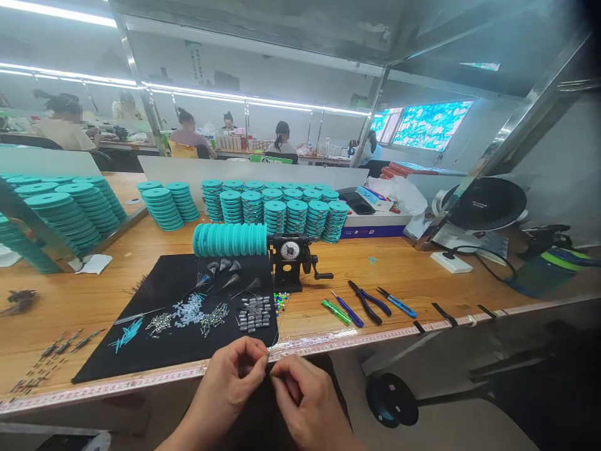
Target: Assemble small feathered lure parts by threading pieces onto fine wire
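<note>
Just in front of the bench edge, both of my hands are pinched, fingertips close together. My left hand (238,373) has thumb and index finger closed on a thin line (273,341), which rises past the black mat's corner. My right hand (303,394) is also in a pinch; whatever lies between its fingertips is too fine to make out. On the black mat (173,275) beyond them lie grey cylindrical weights (254,314), small metal fittings (215,319), clear bluish pieces (188,310) and thin blue sticks (128,335). Coloured beads (280,302) sit beside the mat.
A black hand-cranked winder (288,263) carries a row of teal spools (230,240). Stacked teal spools (284,216) stand behind it. To the right lie a green tool (336,311), a screwdriver (347,309), pliers (369,302) and blue snips (397,302). Several people sit at far benches.
</note>
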Demonstrator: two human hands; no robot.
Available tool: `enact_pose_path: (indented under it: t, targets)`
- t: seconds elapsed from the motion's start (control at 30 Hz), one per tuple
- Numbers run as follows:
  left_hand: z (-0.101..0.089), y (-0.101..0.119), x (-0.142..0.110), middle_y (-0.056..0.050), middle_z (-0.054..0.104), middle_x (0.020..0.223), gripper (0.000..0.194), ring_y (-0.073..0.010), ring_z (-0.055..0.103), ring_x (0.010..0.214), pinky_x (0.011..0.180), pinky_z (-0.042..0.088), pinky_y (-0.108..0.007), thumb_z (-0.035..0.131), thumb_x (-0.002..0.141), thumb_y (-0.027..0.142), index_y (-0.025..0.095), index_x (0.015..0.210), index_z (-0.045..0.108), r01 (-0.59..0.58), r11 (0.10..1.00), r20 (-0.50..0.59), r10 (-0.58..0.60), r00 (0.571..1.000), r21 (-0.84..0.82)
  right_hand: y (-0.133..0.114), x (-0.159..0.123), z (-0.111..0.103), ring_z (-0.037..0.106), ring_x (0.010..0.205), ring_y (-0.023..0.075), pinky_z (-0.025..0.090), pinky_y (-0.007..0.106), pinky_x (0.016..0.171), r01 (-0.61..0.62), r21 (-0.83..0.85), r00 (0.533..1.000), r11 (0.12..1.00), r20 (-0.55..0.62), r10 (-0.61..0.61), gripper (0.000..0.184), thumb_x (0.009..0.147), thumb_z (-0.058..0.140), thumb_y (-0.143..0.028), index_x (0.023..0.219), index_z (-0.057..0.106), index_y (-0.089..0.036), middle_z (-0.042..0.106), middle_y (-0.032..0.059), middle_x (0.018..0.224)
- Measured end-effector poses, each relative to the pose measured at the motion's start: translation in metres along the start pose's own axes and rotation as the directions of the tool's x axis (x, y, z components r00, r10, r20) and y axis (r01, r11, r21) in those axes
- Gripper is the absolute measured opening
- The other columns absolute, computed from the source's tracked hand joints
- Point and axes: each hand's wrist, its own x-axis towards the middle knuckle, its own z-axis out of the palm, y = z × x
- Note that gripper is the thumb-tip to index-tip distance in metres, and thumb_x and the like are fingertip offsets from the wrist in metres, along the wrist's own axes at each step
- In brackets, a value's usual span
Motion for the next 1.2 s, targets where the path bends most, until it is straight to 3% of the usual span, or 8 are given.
enact_pose_path:
  t: [0.13,0.37,0.53,0.63,0.73,0.87,1.03,1.2]
  targets:
    - [0.001,0.0,-0.004,-0.004,0.063,0.088,0.016,-0.0138,0.056,0.063,0.058,0.044,-0.022,0.061,0.084,0.019,0.021,0.069,0.059,-0.177,0.934,0.001,0.185,0.983,0.309,0.0,0.018,-0.017,0.058,0.088,0.021,0.043,0.032,0.075,0.311,-0.225,0.945,0.923,-0.029,-0.325,0.022,0.096,0.046,-0.014,0.092,0.066,-0.021,0.065,0.0083,0.1]
    - [-0.001,0.004,-0.003,-0.008,0.066,0.09,0.021,-0.0194,0.066,0.079,0.072,0.047,-0.024,0.055,0.086,0.011,0.023,0.075,0.067,-0.432,0.76,0.09,0.448,0.889,0.486,0.008,0.055,-0.024,0.062,0.079,0.0167,0.039,0.028,0.074,0.227,-0.179,0.97,0.957,0.131,-0.206,0.01,0.096,0.058,-0.019,0.09,0.065,-0.022,0.071,-0.0016,0.083]
    - [0.004,-0.006,-0.003,-0.006,0.07,0.086,0.02,-0.0201,0.064,0.079,0.076,0.045,-0.025,0.054,0.086,0.011,0.024,0.077,0.066,-0.37,0.812,0.118,0.357,0.927,0.451,0.009,0.061,-0.021,0.062,0.074,0.0168,0.039,0.026,0.071,0.184,-0.224,0.981,0.957,0.103,-0.165,0.011,0.096,0.056,-0.021,0.09,0.065,-0.023,0.07,-0.0011,0.079]
    - [0.008,-0.009,-0.004,-0.001,0.061,0.072,0.016,-0.0151,0.051,0.059,0.059,0.04,-0.024,0.057,0.083,0.013,0.023,0.07,0.057,-0.177,0.913,-0.01,0.194,0.981,0.367,0.002,0.047,-0.024,0.06,0.075,0.0179,0.041,0.027,0.07,0.145,-0.174,0.98,0.974,-0.112,-0.165,0.013,0.097,0.051,-0.022,0.095,0.063,-0.02,0.068,0.0042,0.087]
    - [0.01,-0.008,-0.002,0.0,0.059,0.073,0.019,-0.0149,0.049,0.063,0.06,0.04,-0.024,0.061,0.084,0.025,0.021,0.068,0.051,0.005,0.995,-0.032,-0.002,0.999,0.096,-0.006,0.023,-0.027,0.053,0.059,0.0149,0.04,0.027,0.059,0.029,-0.076,0.962,0.997,-0.269,-0.048,0.018,0.096,0.05,-0.028,0.084,0.061,-0.019,0.063,0.0027,0.074]
    - [0.01,-0.003,0.0,0.0,0.057,0.07,0.034,-0.015,0.049,0.067,0.064,0.042,-0.024,0.067,0.079,0.044,0.019,0.064,0.05,0.101,0.984,0.025,-0.098,0.995,-0.149,-0.001,-0.003,-0.01,0.051,0.054,0.0136,0.038,0.025,0.052,-0.234,0.167,0.966,0.958,-0.069,0.248,0.02,0.092,0.058,-0.036,0.082,0.064,-0.019,0.06,0.0004,0.067]
    - [0.012,-0.005,-0.003,-0.001,0.059,0.08,0.035,-0.0155,0.054,0.072,0.068,0.046,-0.026,0.069,0.078,0.047,0.018,0.068,0.052,0.092,0.977,0.013,-0.091,0.996,-0.192,0.014,-0.005,0.017,0.059,0.061,0.0151,0.047,0.026,0.054,-0.393,0.637,0.915,0.663,0.202,0.348,0.04,0.083,0.068,-0.05,0.102,0.061,-0.015,0.063,0.0047,0.083]
    - [0.01,-0.007,-0.004,-0.001,0.059,0.08,0.029,-0.0159,0.055,0.076,0.072,0.047,-0.025,0.066,0.083,0.04,0.018,0.069,0.053,0.026,0.993,-0.017,-0.028,0.999,-0.117,0.011,-0.003,0.009,0.055,0.069,0.0152,0.044,0.027,0.063,-0.299,0.436,0.952,0.849,0.076,0.296,0.022,0.085,0.069,-0.038,0.084,0.067,-0.015,0.062,0.0034,0.077]
